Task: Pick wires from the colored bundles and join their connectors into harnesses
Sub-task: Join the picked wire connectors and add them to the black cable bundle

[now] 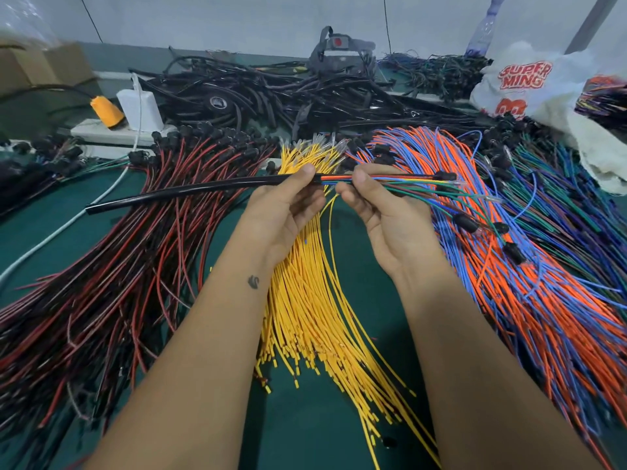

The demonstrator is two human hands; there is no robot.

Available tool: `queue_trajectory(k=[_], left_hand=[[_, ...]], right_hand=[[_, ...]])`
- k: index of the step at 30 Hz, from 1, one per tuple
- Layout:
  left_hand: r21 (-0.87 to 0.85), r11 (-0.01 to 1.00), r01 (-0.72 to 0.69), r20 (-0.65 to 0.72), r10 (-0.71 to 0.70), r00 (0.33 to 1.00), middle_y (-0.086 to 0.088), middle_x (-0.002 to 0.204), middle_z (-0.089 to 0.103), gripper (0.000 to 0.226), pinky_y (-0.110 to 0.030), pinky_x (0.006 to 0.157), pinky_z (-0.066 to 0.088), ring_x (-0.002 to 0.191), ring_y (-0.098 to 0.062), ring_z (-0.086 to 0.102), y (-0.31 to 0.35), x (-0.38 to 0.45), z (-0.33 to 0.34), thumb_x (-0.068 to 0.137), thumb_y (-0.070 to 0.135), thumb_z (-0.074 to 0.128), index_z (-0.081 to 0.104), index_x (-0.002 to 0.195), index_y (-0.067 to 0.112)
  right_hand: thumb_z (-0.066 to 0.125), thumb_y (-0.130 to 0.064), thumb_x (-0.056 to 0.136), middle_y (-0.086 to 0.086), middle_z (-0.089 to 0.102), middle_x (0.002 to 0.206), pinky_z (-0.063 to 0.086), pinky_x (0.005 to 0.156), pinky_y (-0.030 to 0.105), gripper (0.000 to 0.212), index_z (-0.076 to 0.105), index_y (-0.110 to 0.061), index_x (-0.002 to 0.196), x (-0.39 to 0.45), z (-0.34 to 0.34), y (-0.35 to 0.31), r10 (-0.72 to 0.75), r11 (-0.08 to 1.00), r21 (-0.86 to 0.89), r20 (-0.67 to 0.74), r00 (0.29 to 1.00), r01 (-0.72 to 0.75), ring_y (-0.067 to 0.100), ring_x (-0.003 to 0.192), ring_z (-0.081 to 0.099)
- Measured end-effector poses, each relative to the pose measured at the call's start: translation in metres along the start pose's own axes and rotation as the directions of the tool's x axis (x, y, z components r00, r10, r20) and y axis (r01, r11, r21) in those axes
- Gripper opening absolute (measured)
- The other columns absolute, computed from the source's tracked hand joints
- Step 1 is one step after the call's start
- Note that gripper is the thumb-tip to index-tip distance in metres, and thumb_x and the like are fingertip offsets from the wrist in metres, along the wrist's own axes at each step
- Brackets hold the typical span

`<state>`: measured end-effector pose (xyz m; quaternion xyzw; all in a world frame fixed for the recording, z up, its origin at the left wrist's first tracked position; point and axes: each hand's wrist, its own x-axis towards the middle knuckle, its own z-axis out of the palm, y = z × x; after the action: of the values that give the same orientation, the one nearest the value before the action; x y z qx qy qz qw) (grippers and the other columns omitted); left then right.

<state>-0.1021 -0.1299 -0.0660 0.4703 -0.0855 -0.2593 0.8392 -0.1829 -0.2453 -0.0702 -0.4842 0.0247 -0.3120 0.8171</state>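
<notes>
My left hand [288,208] pinches the right end of a long black sleeve tube [190,191] that points left over the red-and-black wire bundle [112,266]. A thin bunch of mixed wires [400,179], orange, blue, green and yellow, enters the tube's mouth. My right hand [380,212] grips that bunch just right of the tube. The bunch's black connectors [463,220] dangle to the right. The yellow wire bundle [315,317] lies under both hands. The orange-and-blue bundle [529,283] fans out at the right.
A heap of black harnesses [271,93] covers the back of the green table [359,286]. A white power strip [112,132] with an orange plug [105,111] sits back left. A white printed bag [529,86] and blue-green wires [563,184] lie at the right.
</notes>
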Motion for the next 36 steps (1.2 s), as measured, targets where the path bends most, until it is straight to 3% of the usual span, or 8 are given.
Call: queue_trajectory(k=[3,13,18,24,29,36], left_hand=[[0.009,1.000,-0.009,0.006,0.009,1.000,0.001,0.055,0.064,0.016,-0.015,0.057,0.053,0.056,-0.007,0.064,-0.0001,-0.0009,0.0000,0.089,0.017,0.065,0.064,0.080,0.005],[0.075,0.997,-0.029,0.067,0.024,0.997,-0.003,0.070,0.068,0.015,-0.016,0.061,0.053,0.063,-0.008,0.065,-0.0010,-0.0025,0.0001,0.091,0.016,0.061,0.065,0.088,0.002],[0.002,0.998,-0.056,0.138,0.056,0.989,-0.006,0.080,0.070,0.008,-0.017,0.067,0.054,0.073,-0.011,0.068,-0.0007,-0.0052,0.0011,0.093,0.003,0.056,0.063,0.092,0.003],[-0.065,0.991,-0.121,0.224,0.132,0.966,-0.009,0.090,0.065,0.022,-0.018,0.071,0.055,0.079,-0.015,0.068,-0.0003,-0.0089,0.0027,0.091,-0.010,0.048,0.060,0.090,0.008],[-0.160,0.983,-0.089,0.160,0.115,0.980,-0.005,0.080,0.072,0.023,-0.019,0.068,0.056,0.076,-0.015,0.071,-0.0006,-0.0080,0.0031,0.090,-0.012,0.049,0.058,0.096,0.008],[-0.152,0.983,-0.100,0.089,0.114,0.990,-0.003,0.077,0.072,0.019,-0.017,0.068,0.056,0.075,-0.011,0.071,-0.0020,-0.0065,0.0046,0.089,-0.008,0.053,0.059,0.094,0.010]], right_hand=[[0.059,0.004,0.089,0.003,0.070,0.072,0.054,0.066,0.018,0.011,0.065,-0.005,0.086,-0.0008,0.0003,0.0006,0.011,1.000,-0.019,0.016,1.000,-0.011,0.016,0.068,0.071],[0.061,0.004,0.088,0.004,0.071,0.072,0.054,0.067,0.018,0.011,0.066,-0.006,0.086,-0.0008,-0.0004,0.0025,0.019,0.997,-0.078,0.010,1.000,-0.018,0.014,0.068,0.070],[0.061,0.006,0.088,0.009,0.069,0.080,0.054,0.070,0.020,0.009,0.063,-0.002,0.089,0.0005,-0.0013,0.0040,-0.002,0.996,-0.092,-0.001,1.000,0.001,0.016,0.072,0.068],[0.057,0.012,0.087,0.013,0.069,0.086,0.055,0.073,0.022,0.015,0.062,-0.002,0.087,0.0004,-0.0022,0.0033,-0.009,0.998,-0.057,0.028,1.000,0.011,0.020,0.076,0.068],[0.054,0.016,0.084,0.023,0.065,0.096,0.054,0.078,0.024,0.022,0.060,-0.004,0.081,0.0006,-0.0016,0.0030,-0.031,0.997,-0.069,0.066,0.997,0.036,0.024,0.081,0.065],[0.056,0.016,0.084,0.022,0.067,0.097,0.054,0.077,0.025,0.024,0.060,-0.007,0.078,0.0021,-0.0025,0.0036,-0.013,0.993,-0.113,0.053,0.998,0.019,0.025,0.082,0.066]])
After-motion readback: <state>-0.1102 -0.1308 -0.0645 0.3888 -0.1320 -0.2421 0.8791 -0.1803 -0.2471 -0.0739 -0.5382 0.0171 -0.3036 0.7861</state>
